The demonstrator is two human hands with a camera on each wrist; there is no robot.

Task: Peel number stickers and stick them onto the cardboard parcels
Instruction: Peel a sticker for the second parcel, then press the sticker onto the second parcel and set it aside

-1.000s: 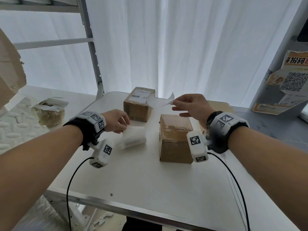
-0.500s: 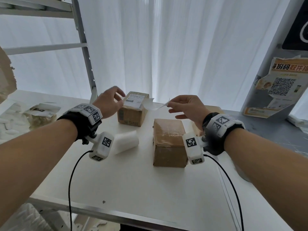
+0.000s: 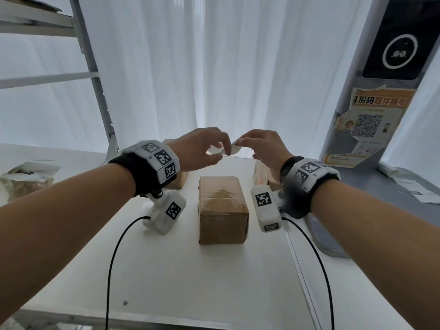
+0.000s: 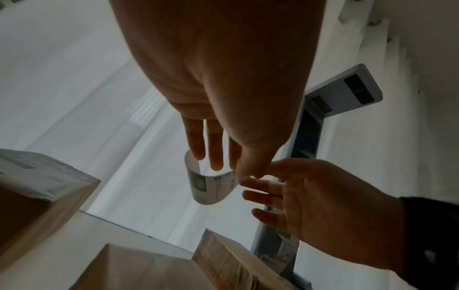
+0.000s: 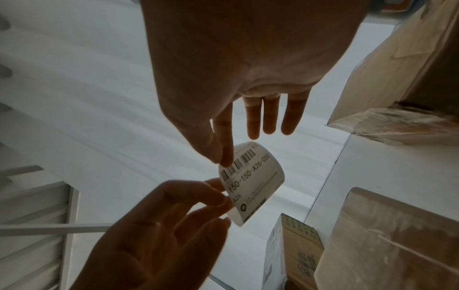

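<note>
A: Starting at the left, why is that white plastic pouch with a dark label (image 3: pixel 28 177) sitting off on the side surface?

B: It is lying well apart from the work, so I judge it is playing no part in this step. Next comes the left hand (image 3: pixel 200 148), raised above the white table (image 3: pixel 190 282). Its thumb and forefinger are pinching one end of the curled white paper sticker printed with a barcode and a number (image 5: pixel 250 182), while the other fingers are hanging loose.

A: And the sticker is staying in the air?

B: Yes, it is hanging between the two hands, above the table's far edge and touching no box. Holding it up keeps the gummed side off everything, I think. Whether any backing is on it, I cannot tell.

A: Below it?

B: The brown cardboard parcel wrapped in clear tape (image 3: pixel 222 208) is standing mid-table with its top bare, probably ready to receive the sticker. A second cardboard box with a white label (image 4: pixel 37 186) is sitting behind the left wrist.

A: The right hand (image 3: pixel 264 148)?

B: It is pinching the sticker's other end between thumb and forefinger, the remaining fingers spread straight. Two grips are keeping the curl from folding onto itself. A third taped cardboard box (image 5: pixel 397 68) is lying behind that wrist.
</note>
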